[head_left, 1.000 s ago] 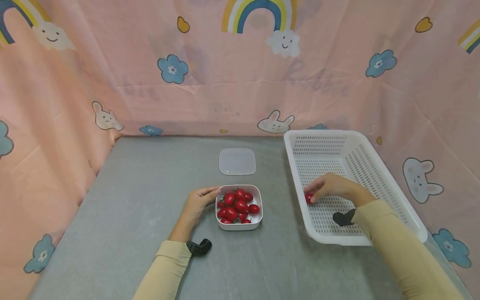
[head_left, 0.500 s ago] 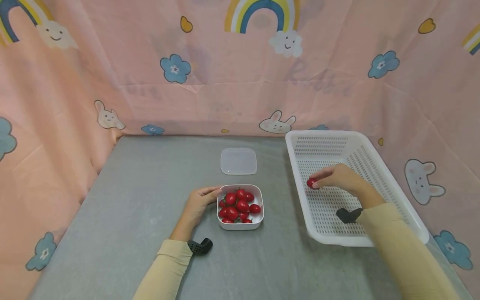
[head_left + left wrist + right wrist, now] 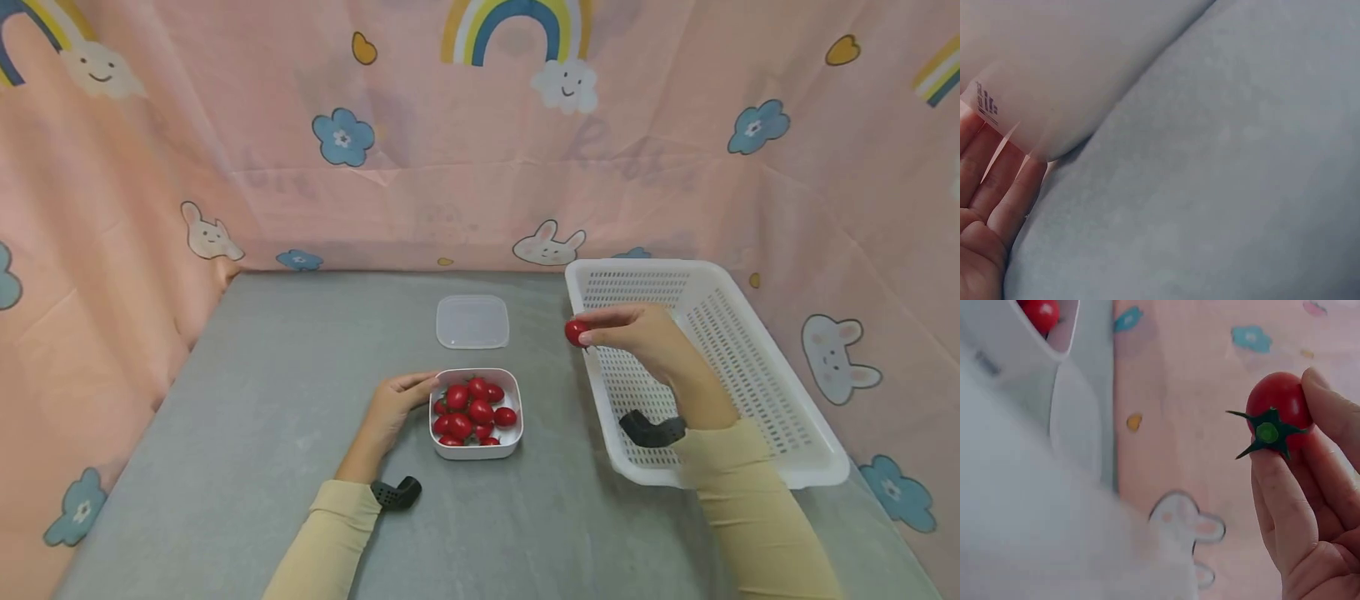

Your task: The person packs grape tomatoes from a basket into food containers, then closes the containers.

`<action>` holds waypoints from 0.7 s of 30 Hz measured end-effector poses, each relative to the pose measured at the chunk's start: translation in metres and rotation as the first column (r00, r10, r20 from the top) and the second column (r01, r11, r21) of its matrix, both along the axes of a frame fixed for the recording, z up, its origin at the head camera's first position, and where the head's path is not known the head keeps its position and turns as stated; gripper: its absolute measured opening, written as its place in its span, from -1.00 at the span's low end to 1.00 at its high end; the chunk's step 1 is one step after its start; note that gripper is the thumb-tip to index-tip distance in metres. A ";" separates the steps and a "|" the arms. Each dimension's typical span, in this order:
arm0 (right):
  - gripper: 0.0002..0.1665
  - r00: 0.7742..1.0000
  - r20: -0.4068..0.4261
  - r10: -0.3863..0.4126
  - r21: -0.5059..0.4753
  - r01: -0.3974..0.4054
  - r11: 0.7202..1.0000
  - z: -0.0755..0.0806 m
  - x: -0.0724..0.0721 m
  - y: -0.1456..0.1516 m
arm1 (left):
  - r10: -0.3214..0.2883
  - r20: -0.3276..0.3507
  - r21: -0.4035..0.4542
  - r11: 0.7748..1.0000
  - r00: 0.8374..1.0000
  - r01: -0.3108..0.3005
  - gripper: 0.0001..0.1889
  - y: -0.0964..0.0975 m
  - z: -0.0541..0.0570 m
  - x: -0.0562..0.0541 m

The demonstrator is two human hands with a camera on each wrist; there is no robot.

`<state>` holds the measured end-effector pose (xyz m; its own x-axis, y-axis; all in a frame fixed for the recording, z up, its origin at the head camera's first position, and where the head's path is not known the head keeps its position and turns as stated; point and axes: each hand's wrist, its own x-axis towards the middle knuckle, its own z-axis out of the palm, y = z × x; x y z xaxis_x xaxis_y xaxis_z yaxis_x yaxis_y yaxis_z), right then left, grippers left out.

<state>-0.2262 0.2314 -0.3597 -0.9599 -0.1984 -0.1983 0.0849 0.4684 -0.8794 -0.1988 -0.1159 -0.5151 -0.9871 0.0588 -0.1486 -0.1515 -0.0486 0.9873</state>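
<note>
My right hand pinches a red cherry tomato between thumb and fingertips, over the left rim of a white perforated basket. The right wrist view shows the tomato with its green calyx facing the camera. A small white box holds several more cherry tomatoes. My left hand touches the box at its back left corner. In the left wrist view, its fingers lie nearly straight against the box wall, their tips hidden.
A clear rectangular lid lies flat on the grey table behind the box. Pink patterned cloth hangs along the back and both sides. Each wrist carries a black camera mount.
My right hand has lifted the tomato from the basket floor and carried it up, back and left to the basket's left rim. The left hand and box stay in place.
</note>
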 end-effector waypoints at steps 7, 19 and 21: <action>-0.52 0.997 -0.038 0.060 -0.043 -0.062 0.997 -0.003 0.008 -0.040 | 0.011 -0.007 -0.001 1.000 1.000 -0.011 -0.66 0.002 0.002 0.002; -0.61 0.993 -0.050 0.108 -0.029 -0.110 0.994 -0.007 0.031 -0.094 | 0.006 -0.004 -0.014 1.000 1.000 -0.006 -0.66 0.000 0.002 0.001; -0.63 0.993 -0.060 0.105 -0.022 -0.107 0.994 -0.011 0.034 -0.102 | 0.010 -0.001 -0.010 1.000 1.000 -0.010 -0.67 0.000 0.001 0.001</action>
